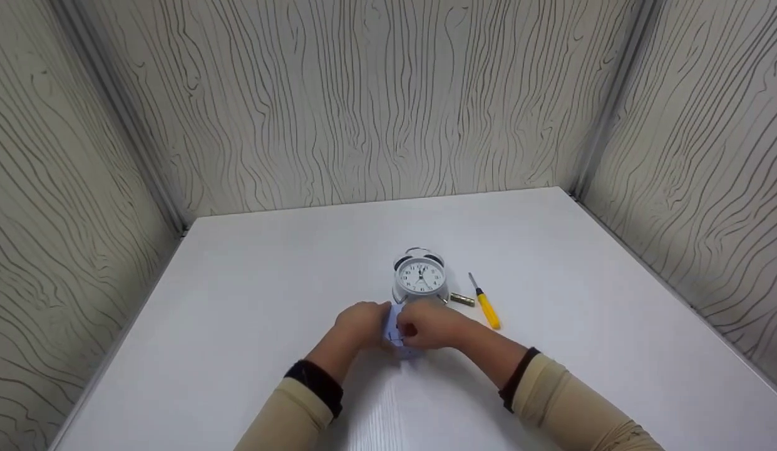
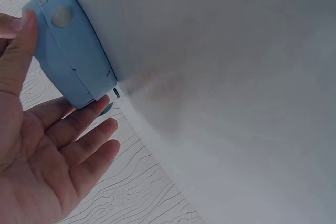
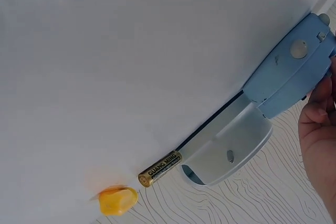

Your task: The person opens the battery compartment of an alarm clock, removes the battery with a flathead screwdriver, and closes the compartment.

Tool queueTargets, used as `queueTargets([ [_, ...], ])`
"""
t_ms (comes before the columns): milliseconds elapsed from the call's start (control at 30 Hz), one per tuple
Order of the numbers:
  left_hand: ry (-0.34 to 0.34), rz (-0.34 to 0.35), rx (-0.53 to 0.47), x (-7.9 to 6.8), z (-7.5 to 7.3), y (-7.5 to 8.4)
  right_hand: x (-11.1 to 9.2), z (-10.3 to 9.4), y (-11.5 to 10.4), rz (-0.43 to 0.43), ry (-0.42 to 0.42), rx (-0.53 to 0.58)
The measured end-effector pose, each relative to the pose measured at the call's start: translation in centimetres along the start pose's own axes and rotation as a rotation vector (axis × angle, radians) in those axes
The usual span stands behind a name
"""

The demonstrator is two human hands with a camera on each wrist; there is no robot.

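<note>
Blue plastic case (image 2: 71, 51) was just nearer than the alarm clock (image 1: 421, 277). The left hand (image 1: 363, 324) gripped it, maybe to keep it still. The right hand (image 1: 431, 324) curled against it; I couldn't tell if it pinched. A battery (image 1: 463, 300) lay right, perhaps for easy reach.

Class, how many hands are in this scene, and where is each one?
2. The left hand holds the blue device from its left; the right hand is against its right. Both are in front of the white alarm clock.
</note>
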State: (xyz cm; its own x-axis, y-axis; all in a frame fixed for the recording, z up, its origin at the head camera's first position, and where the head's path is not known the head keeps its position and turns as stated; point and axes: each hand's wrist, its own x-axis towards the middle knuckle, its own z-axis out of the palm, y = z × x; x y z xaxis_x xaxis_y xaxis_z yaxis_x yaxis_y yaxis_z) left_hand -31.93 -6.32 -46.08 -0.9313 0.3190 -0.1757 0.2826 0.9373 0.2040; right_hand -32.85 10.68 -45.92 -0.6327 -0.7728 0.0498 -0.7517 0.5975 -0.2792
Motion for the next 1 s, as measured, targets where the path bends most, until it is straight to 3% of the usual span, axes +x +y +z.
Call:
queueTargets([
  [433, 0.031, 0.044, 0.018, 0.11, 0.16, -0.29, 0.2, -0.36, -0.12, -0.022, -0.029, 0.001],
  [600, 0.038, 0.059, 0.013, 0.0, 0.05, -0.25, 0.29, -0.37, -0.03, 0.005, -0.058, 0.023],
  [800, 0.037, 0.028, 0.015, -0.11, 0.01, -0.06, 0.34, -0.59, -0.04, 0.077, -0.114, 0.112],
  [1000, 0.016, -0.014, -0.003, -0.02, 0.19, 0.04, 0.48, -0.55, 0.13, 0.06, -0.093, 0.086],
])
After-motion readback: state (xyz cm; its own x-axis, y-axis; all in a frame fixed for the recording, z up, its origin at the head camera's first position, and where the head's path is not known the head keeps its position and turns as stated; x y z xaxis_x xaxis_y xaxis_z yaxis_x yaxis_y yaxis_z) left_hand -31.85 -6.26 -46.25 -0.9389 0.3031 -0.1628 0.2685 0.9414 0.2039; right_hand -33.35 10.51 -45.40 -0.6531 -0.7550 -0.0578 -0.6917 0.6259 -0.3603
